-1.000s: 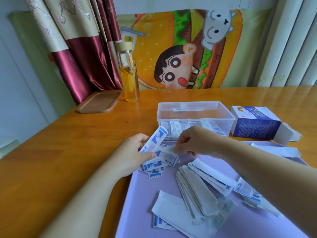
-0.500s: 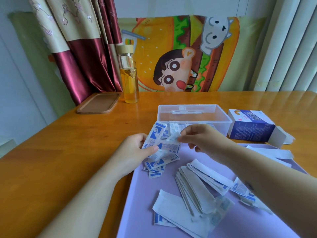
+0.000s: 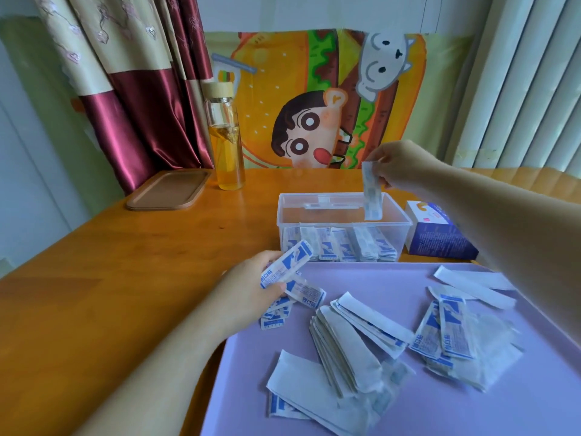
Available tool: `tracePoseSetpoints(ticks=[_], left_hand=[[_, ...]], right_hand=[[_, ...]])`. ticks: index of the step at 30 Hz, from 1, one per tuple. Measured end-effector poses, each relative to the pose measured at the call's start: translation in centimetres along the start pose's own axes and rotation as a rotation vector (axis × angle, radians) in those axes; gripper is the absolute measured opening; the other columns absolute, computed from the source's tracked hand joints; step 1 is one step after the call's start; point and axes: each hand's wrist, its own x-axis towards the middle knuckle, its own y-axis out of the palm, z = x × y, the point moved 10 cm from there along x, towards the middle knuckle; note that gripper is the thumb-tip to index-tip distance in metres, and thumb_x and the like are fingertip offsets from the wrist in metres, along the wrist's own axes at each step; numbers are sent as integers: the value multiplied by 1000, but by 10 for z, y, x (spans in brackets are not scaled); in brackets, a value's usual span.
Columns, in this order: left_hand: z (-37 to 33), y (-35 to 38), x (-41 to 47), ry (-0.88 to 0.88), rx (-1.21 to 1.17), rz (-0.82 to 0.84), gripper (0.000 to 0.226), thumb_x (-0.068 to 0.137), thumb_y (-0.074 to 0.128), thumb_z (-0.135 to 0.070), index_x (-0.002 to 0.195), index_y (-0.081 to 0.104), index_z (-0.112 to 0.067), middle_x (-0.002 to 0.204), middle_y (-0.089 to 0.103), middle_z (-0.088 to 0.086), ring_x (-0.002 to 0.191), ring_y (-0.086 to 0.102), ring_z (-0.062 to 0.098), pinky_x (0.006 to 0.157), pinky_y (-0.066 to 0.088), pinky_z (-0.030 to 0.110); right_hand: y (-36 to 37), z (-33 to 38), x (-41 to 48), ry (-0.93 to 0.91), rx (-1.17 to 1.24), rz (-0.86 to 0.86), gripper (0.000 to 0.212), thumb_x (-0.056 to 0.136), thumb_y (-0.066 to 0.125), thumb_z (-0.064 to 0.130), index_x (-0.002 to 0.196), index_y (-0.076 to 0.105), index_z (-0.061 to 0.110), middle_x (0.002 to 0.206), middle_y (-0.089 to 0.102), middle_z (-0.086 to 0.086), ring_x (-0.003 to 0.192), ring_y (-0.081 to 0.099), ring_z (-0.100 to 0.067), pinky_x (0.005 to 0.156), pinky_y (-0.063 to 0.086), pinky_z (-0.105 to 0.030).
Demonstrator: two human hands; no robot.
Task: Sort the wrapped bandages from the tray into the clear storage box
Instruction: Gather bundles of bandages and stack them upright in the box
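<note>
Wrapped bandages (image 3: 287,265), a small fan of blue-and-white packets, sit in our left hand (image 3: 251,289). Its fingers and thumb curl round them at the far left corner of the lilac tray (image 3: 361,275), and a few more packets lie under that hand on the tray. Just behind the tray stands the clear storage box (image 3: 314,199), open on top, with a row of bandages (image 3: 339,247) standing on edge against its near wall. Over the box's right half our right hand (image 3: 401,163) pinches a single bandage (image 3: 371,193) by its upper end. It hangs straight down, its lower end over the opening and apart from the row. Loose packets (image 3: 452,335) lie across the tray's middle and right, many white side up. Just right of the box we see a blue carton (image 3: 440,237).
</note>
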Motion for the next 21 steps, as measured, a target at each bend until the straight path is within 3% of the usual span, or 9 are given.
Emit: tracePoseSetpoints(ticks=[3, 6, 8, 10, 13, 16, 18, 21], left_hand=[[1, 0, 1, 4, 65, -5, 40, 90, 57, -19, 124, 49, -38, 114, 63, -17, 98, 62, 5, 82, 55, 35], [0, 2, 1, 5, 97, 5, 38, 91, 55, -20, 125, 47, -37, 117, 62, -15, 101, 62, 7, 85, 54, 39], [0, 3, 1, 8, 101, 10, 38, 91, 54, -21, 125, 47, -37, 119, 62, -13, 102, 62, 9, 87, 53, 40], [0, 3, 1, 15, 101, 11, 37, 91, 53, -20, 124, 48, -37, 119, 62, -13, 102, 62, 9, 88, 51, 42], [1, 2, 2, 19, 111, 4, 36, 91, 53, -21, 121, 48, -39, 116, 63, -15, 100, 62, 9, 87, 52, 41], [2, 3, 2, 15, 112, 6, 35, 91, 53, -22, 121, 48, -39, 115, 63, -16, 100, 62, 8, 87, 52, 40], [2, 3, 2, 14, 116, 6, 35, 92, 52, -22, 122, 48, -39, 116, 63, -16, 100, 62, 7, 89, 51, 40], [2, 3, 2, 13, 124, 4, 35, 92, 52, -22, 122, 48, -38, 116, 63, -16, 101, 61, 7, 89, 51, 40]], right_hand=[[27, -6, 3, 40, -215, 185, 37, 87, 43, -9, 114, 63, 6, 84, 64, -15, 73, 59, -25, 75, 54, -35], [53, -11, 1, 78, -313, 350, 39, 88, 46, -8, 123, 56, 3, 85, 63, -11, 66, 56, -19, 57, 48, -23], [68, -18, -2, 121, -402, 432, 44, 88, 43, -9, 129, 52, 4, 95, 64, -15, 71, 55, -21, 60, 46, -22], [73, -20, -2, 127, -421, 444, 36, 87, 47, -6, 122, 55, 1, 86, 63, -11, 65, 55, -19, 60, 48, -21], [77, -27, 1, 143, -511, 426, 36, 85, 47, -7, 121, 55, -3, 106, 65, -19, 75, 55, -24, 75, 51, -29], [77, -25, 0, 123, -614, 391, 37, 93, 45, 1, 129, 51, 0, 125, 57, -15, 98, 55, -24, 90, 46, -30], [77, -23, -2, 95, -641, 401, 39, 95, 44, 5, 134, 47, 1, 130, 53, -14, 115, 53, -27, 92, 44, -31], [75, -17, -4, 50, -695, 394, 40, 94, 40, 4, 134, 47, 3, 131, 52, -14, 115, 52, -27, 95, 45, -30]])
